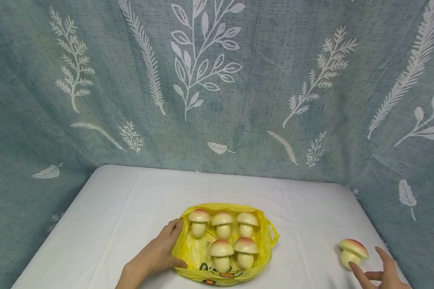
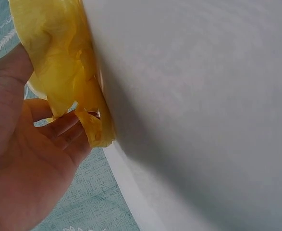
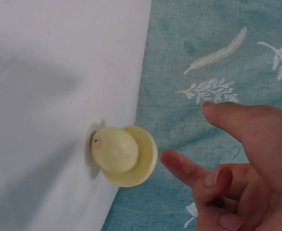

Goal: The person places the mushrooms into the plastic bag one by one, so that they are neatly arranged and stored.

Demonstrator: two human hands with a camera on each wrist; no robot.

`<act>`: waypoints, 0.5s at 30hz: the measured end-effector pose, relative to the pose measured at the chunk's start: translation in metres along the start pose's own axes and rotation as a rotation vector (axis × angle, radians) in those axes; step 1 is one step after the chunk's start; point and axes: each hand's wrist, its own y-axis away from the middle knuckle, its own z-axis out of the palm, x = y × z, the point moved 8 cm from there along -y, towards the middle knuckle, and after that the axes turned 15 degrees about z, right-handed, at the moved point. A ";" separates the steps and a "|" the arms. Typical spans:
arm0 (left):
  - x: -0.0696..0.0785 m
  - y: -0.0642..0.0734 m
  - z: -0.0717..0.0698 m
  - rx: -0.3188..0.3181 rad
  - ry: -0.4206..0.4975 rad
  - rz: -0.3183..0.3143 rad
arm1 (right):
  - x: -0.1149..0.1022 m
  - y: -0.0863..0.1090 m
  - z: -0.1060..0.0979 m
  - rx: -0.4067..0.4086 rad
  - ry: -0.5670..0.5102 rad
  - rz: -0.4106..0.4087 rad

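Note:
A yellow plastic bag (image 1: pixel 199 257) lies spread open on the table, with several toy mushrooms (image 1: pixel 222 257) inside, in a back row and a front row. At its left rim my left hand (image 1: pixel 159 249) holds the bag, thumb and fingers apart along the edge. The left wrist view shows the bag's handle loop (image 2: pixel 100 132) beside those fingers. Over on the right, one mushroom (image 1: pixel 352 249) with a red-tinged cap lies tilted on the table. My right hand (image 1: pixel 383 275) is close beside it, thumb and index finger spread, a small gap showing in the right wrist view.
A white cloth covers the table (image 1: pixel 130 208). Blue-green curtains (image 1: pixel 217 132) with white leaf prints hang behind it and at both sides. The lone mushroom is near the table's right edge.

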 end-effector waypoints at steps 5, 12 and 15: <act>0.000 0.000 0.000 0.004 0.004 -0.002 | 0.002 -0.009 0.006 0.063 0.074 -0.019; -0.001 0.001 0.000 0.006 0.006 0.002 | 0.014 -0.025 0.022 0.048 0.116 0.030; 0.000 0.001 0.000 0.010 -0.001 0.001 | 0.016 -0.030 0.026 0.052 0.097 0.018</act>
